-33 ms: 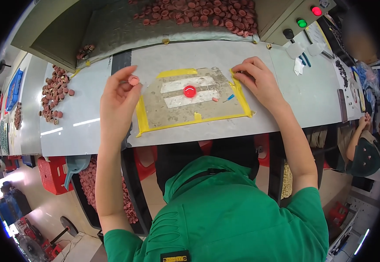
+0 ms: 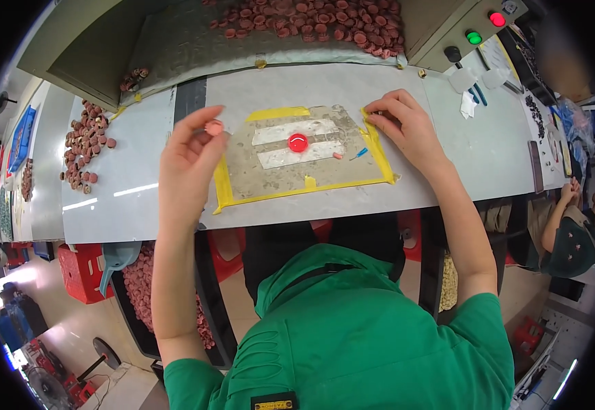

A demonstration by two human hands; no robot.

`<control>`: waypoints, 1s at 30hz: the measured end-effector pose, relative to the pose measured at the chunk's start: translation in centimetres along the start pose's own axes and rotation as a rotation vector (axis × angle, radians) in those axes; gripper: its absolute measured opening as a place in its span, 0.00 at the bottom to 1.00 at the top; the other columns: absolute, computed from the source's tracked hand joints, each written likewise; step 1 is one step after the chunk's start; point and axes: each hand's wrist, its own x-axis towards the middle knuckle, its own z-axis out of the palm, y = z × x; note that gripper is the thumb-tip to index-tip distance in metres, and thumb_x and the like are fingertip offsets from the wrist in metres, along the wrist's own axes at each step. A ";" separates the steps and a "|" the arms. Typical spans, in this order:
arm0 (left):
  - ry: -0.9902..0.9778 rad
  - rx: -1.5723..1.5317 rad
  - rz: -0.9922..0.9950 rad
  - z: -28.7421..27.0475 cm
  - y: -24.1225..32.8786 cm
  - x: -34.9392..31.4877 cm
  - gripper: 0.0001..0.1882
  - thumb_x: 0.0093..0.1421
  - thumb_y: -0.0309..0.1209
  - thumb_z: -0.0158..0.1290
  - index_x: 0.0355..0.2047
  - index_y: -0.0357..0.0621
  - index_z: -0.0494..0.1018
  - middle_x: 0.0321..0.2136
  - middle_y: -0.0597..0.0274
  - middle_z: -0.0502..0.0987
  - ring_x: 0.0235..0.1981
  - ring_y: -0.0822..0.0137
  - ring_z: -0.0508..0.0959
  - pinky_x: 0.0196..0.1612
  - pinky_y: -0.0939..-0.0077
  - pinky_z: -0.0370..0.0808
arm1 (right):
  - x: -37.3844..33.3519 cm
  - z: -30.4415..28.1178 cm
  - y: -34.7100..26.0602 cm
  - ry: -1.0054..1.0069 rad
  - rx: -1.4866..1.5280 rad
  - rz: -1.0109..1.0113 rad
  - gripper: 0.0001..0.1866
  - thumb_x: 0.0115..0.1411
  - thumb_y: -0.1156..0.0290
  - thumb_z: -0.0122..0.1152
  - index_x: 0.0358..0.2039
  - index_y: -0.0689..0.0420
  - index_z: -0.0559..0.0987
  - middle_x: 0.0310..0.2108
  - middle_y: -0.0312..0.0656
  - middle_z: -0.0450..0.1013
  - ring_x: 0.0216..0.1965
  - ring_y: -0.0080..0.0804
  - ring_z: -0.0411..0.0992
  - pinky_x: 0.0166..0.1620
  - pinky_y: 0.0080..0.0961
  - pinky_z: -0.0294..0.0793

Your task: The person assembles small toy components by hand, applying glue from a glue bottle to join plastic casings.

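My left hand (image 2: 187,160) is raised over the left side of the taped work area, thumb and fingers pinching a small pink cap (image 2: 214,128) with a scalloped rim. At the upper right corner of that area, my right hand (image 2: 408,130) has its fingers closed together by the yellow tape (image 2: 377,154); whatever may be between them is hidden. Midway between both hands, a shiny red round piece (image 2: 297,142) sits on the work plate with white strips (image 2: 280,159). To its right lie a tiny pink bit (image 2: 338,156) and a small blue piece (image 2: 362,152).
A pile of reddish-brown caps (image 2: 311,20) fills the far recess. More caps (image 2: 87,147) lie on the left tabletop. A box of pink pieces (image 2: 139,280) stands below the table edge. Green and red lights (image 2: 474,37) are on a far-right panel; another person's arm (image 2: 556,219) shows at right.
My left hand has shifted slightly right, and the pink cap in it has turned and moved right. My right hand stays in nearly the same place.
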 end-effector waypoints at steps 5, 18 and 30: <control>-0.060 -0.550 -0.249 3.7 1.3 -2.4 0.22 0.58 0.20 0.54 0.54 0.35 0.66 0.39 0.67 0.71 0.45 0.76 0.71 0.50 0.82 0.68 | 0.3 0.3 0.0 0.062 -0.102 0.064 0.10 0.55 0.68 0.65 0.33 0.59 0.76 0.31 0.40 0.69 0.27 0.31 0.72 0.33 0.25 0.73; -0.046 -0.801 -0.347 5.0 -1.5 -3.8 0.20 0.63 0.28 0.51 0.56 0.41 0.66 0.46 0.65 0.72 0.45 0.75 0.73 0.46 0.81 0.69 | 0.8 -1.6 -1.8 -0.056 -0.069 0.166 0.12 0.59 0.71 0.58 0.44 0.58 0.75 0.37 0.45 0.70 0.32 0.36 0.71 0.38 0.28 0.71; -0.097 -0.947 -0.328 4.6 -2.3 -4.0 0.19 0.66 0.30 0.47 0.57 0.40 0.64 0.46 0.64 0.73 0.44 0.74 0.73 0.47 0.81 0.68 | 1.8 -1.6 -1.5 -0.108 -0.300 -0.028 0.07 0.60 0.76 0.54 0.39 0.60 0.76 0.36 0.44 0.72 0.36 0.42 0.73 0.40 0.30 0.72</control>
